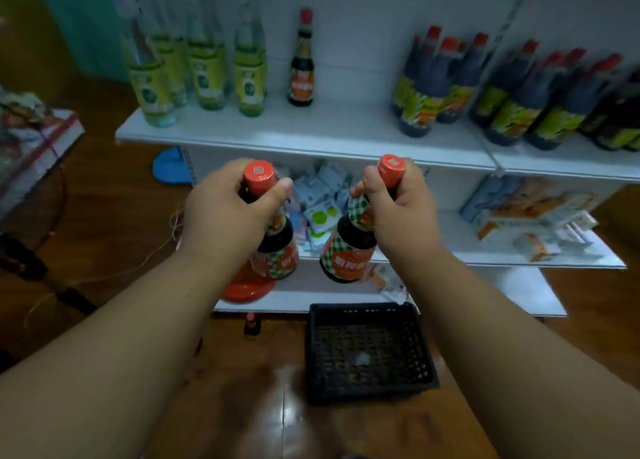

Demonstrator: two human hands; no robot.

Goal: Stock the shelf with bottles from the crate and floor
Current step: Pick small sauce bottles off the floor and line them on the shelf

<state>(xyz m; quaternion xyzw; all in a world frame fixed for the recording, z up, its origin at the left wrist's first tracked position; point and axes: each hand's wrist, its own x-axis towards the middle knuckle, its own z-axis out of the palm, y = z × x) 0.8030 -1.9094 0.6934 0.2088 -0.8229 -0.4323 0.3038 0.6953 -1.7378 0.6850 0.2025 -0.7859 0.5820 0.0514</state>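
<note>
two dark glass bottles with orange-red caps and checked orange labels are held up in front of the white metal shelf unit [311,136], one per hand. the left bottle [275,247] is gripped at the neck by the left hand [225,213], fingers curled round it just below the cap. the right bottle [348,251] is gripped the same way by the right hand [398,206], fingers clamped on the neck, cap showing above the thumb. both bottles hang tilted, bases towards the shelf unit, at the height of the lower shelf.

a black perforated plastic crate [367,351] is seen on the brown wooden floor [114,216] below the hands, just in front of the shelf base; no bottles are seen in it. one small dark bottle with a red cap [252,325] stands on the floor, left of the crate.

on the upper shelf, one matching dark bottle [302,67] stands alone near the middle. pale green bottles [204,64] are grouped to its left and dark bottles with yellow-green labels [485,88] to its right; both groups are blurred.
</note>
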